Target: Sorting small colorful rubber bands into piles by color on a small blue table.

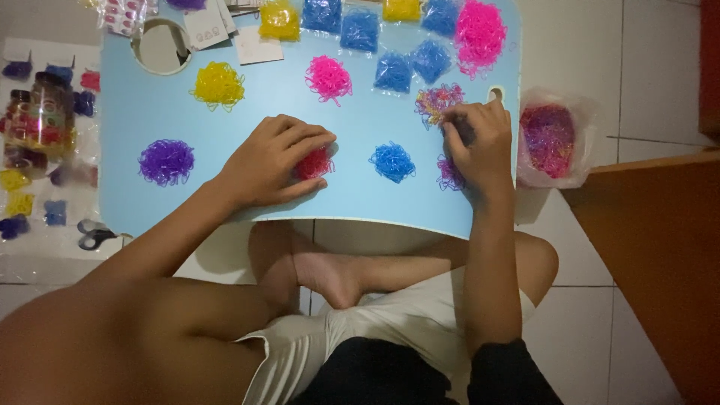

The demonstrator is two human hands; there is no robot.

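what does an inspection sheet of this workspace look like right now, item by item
surface: light blue lap table, round cup hole at its far left.
job's things: sorted heaps of tiny elastic bands: red pile, mixed pile, blue pile, purple pile, yellow pile, pink pile.
clutter: bagged bands along the far edge; scissors and jar on the floor.
hands: left hand rests on the red pile; right hand picks at the mixed pile.
cables: nothing seen.
surroundings: white tiled floor, bag of mixed bands, wooden furniture.

Home floor, tiled (652, 67), low lap table (135, 112)
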